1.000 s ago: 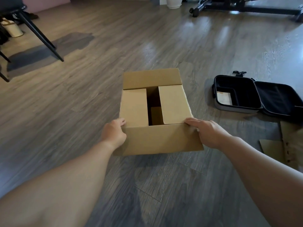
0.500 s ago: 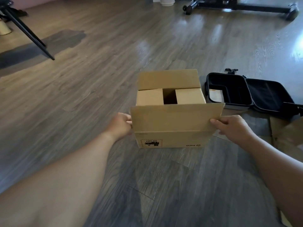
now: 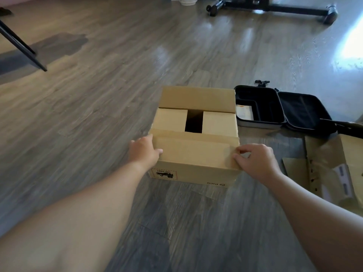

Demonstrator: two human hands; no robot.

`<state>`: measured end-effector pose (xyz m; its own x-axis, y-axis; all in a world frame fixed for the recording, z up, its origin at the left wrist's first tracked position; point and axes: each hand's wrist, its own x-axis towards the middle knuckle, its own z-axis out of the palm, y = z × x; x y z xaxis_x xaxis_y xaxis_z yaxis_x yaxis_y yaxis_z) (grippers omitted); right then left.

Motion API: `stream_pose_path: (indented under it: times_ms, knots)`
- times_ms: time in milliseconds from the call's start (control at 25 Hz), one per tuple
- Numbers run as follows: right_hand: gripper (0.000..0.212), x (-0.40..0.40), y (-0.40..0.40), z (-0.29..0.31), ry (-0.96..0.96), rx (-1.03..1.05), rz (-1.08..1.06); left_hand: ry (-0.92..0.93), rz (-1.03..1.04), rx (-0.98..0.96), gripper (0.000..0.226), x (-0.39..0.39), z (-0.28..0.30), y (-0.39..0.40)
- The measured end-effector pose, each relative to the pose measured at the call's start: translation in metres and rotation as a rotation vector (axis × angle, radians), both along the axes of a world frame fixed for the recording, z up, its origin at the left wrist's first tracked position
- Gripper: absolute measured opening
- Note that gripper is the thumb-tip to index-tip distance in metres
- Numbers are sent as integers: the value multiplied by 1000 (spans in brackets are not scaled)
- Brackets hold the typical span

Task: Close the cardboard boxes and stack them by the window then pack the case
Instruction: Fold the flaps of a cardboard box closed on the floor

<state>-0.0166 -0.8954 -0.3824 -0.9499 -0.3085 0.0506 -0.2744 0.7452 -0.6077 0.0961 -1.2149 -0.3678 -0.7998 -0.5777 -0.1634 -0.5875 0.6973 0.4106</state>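
Two hands were on the near flap [image 3: 193,152] of the cardboard box [image 3: 194,134], which sat on the wood floor [image 3: 98,85] just left of the open black case [image 3: 282,111]. My left hand [image 3: 144,151] lay along the flap's left edge with fingers fairly straight; my right hand [image 3: 255,160] pinched its right corner, fingers curled. I judged the corrugated board light and stiff but easily creased, so the outer corners were the best hold. Both forearms reached forward, about level.
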Motion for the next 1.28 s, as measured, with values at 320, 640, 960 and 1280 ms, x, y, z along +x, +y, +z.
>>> stream_pose_path:
  times_ms: [320, 640, 960, 1280]
  knots:
    - [37, -30, 16, 3, 43, 114, -146, 54, -207, 77, 73, 5, -7, 9]
    - [78, -59, 59, 13, -64, -9, -454, -37, -418, 163, 78, -6, -8, 33]
    - [66, -40, 67, 17, 123, -228, -360, -150, -532, -34, 27, -33, -1, 69]
    - [60, -6, 88, -11, -46, 155, -159, 68, -251, -39, 47, -48, -9, 88]
